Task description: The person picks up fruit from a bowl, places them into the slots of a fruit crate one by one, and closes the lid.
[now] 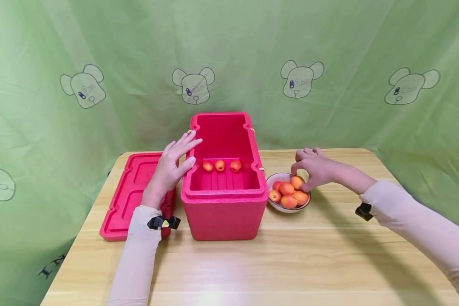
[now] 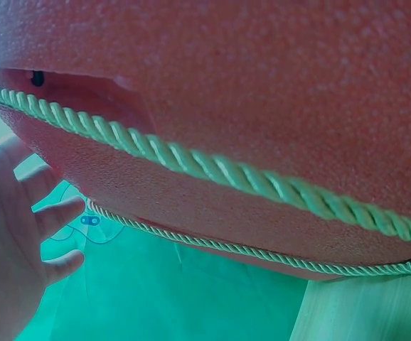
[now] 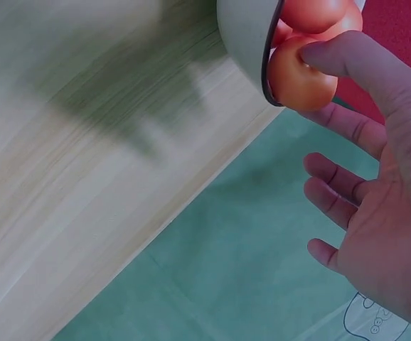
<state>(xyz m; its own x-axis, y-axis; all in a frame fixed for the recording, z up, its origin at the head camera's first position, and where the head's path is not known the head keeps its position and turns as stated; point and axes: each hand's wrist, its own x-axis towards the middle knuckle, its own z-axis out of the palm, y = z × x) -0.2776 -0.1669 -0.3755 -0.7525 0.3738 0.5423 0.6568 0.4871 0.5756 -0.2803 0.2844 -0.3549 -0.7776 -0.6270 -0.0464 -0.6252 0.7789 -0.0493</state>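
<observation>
A red box (image 1: 223,216) stands open, with three orange-red fruits (image 1: 219,165) in a row on its floor. My left hand (image 1: 170,165) rests on its left rim, fingers spread; in the left wrist view the hand (image 2: 13,227) is beside the box's roped side (image 2: 262,85). Right of the box, a white bowl (image 1: 287,210) holds several fruits (image 1: 289,201). My right hand (image 1: 317,168) pinches the fruit at the bowl's right back (image 1: 297,182). The right wrist view shows the thumb and index finger of that hand (image 3: 390,163) on the fruit (image 3: 301,78), the other fingers loosely bent.
A red lid (image 1: 128,204) lies on the wooden table (image 1: 298,263), left of the box and partly under my left forearm. Green cloth (image 1: 252,38) printed with bear heads hangs behind and at the sides. Cords are looped along the box's side in the left wrist view.
</observation>
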